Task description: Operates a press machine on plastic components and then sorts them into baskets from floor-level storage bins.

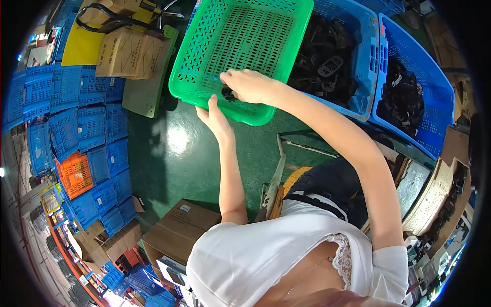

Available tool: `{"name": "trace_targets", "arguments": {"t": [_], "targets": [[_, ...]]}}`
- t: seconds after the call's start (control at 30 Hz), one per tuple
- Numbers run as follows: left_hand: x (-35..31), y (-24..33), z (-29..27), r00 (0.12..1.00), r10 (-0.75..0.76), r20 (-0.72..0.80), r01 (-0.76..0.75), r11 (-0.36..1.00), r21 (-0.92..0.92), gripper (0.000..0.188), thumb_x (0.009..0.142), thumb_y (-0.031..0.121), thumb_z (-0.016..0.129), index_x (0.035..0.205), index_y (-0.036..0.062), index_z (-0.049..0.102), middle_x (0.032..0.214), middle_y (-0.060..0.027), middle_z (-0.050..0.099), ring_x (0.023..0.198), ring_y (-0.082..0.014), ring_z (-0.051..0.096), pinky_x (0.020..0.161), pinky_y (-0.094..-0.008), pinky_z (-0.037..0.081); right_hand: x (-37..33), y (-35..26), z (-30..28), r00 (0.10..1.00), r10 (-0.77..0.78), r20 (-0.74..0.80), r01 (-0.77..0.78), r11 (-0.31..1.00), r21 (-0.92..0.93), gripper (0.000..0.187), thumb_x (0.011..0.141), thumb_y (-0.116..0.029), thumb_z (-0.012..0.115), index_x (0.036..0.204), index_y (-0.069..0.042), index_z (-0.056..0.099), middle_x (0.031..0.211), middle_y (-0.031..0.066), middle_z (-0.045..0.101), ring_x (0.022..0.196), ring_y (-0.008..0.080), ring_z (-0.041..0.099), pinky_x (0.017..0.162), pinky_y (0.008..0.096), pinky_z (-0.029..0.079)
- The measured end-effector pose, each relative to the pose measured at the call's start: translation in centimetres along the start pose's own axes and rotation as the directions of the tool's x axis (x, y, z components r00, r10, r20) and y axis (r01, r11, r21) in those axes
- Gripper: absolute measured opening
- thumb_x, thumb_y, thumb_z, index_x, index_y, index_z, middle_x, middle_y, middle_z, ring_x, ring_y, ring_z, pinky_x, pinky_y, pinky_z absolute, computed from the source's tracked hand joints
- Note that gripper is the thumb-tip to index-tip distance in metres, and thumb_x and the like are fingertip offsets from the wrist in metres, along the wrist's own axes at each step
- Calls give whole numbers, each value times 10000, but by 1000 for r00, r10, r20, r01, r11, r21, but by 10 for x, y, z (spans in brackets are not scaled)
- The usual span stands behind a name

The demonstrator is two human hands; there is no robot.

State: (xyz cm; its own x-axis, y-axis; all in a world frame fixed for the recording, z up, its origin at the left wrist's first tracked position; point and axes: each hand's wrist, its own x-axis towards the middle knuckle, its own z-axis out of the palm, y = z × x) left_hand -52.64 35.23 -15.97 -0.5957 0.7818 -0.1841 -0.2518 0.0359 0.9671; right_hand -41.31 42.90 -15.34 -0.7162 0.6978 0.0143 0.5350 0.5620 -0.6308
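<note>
A green plastic basket (239, 110) with slotted walls and floor is tilted in front of me. My left hand (217, 122) grips its near rim, thumb over the edge and fingers underneath. Inside the near end of the basket, my right hand (250, 86) is closed, fingers curled downward. A small black piece (228, 93) shows just beneath those fingers. Its kind is not clear, and whether it is pinched or merely lies there is hidden. The basket floor farther away shows only its slots.
Right of the basket, a blue crate (365, 94) holds black plastic parts (327, 56); another blue crate (434, 87) holds more. Cartons (128, 51) sit on a cart (146, 94) at the far left. Stacked blue crates (92, 123) line the left. A carton (179, 225) stands by my left elbow.
</note>
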Motion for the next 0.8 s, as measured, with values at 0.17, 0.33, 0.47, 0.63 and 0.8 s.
{"name": "trace_targets", "arguments": {"t": [0.17, 0.33, 0.47, 0.63, 0.8], "targets": [[-1, 1, 2, 1000, 30, -8, -30, 1000, -7, 350, 803, 81, 539, 1139, 49, 445, 1035, -48, 510, 888, -162, 501, 769, -324, 417, 8, 7, 6, 998, 50, 47, -58, 982, 181, 342, 808, -170, 566, 1083, 14, 480, 995, 204, 546, 935, 399, 553, 803, 467, 458], [-5, 6, 2, 1000, 10, 5, -10, 1000, 16, 313, 804, 86, 537, 1105, 38, 465, 1006, -48, 525, 883, -159, 501, 773, -320, 411, -7, -10, -10, 961, 202, 191, -191, 979, -72, 502, 741, -222, 648, 1158, -5, 473, 1196, 161, 458, 1026, 366, 519, 842, 448, 458], [-4, 5, 3, 1000, 28, 6, -28, 999, 24, 303, 802, 85, 536, 1094, 32, 472, 992, -47, 530, 874, -158, 503, 760, -316, 415, -12, -9, -10, 981, 148, 121, -120, 969, -218, 410, 657, -169, 665, 984, 29, 517, 1013, 215, 553, 817, 385, 603, 662, 445, 515], [-5, 8, 6, 1000, 24, 5, -24, 1000, -19, 298, 799, 75, 532, 1087, 24, 476, 988, -49, 533, 866, -161, 509, 754, -312, 419, -8, -25, -19, 951, 241, 193, -240, 970, -29, 276, 683, -97, 591, 931, 24, 584, 918, 189, 631, 890, 313, 619, 725, 399, 516], [-8, 9, 8, 1000, 22, 3, -22, 999, -26, 296, 802, 65, 525, 1091, 27, 478, 1009, -57, 540, 889, -168, 519, 772, -318, 427, -19, -35, -20, 934, 224, 279, -230, 973, -10, 444, 766, -106, 502, 1152, 89, 402, 920, 231, 606, 856, 368, 602, 722, 432, 494]]}}
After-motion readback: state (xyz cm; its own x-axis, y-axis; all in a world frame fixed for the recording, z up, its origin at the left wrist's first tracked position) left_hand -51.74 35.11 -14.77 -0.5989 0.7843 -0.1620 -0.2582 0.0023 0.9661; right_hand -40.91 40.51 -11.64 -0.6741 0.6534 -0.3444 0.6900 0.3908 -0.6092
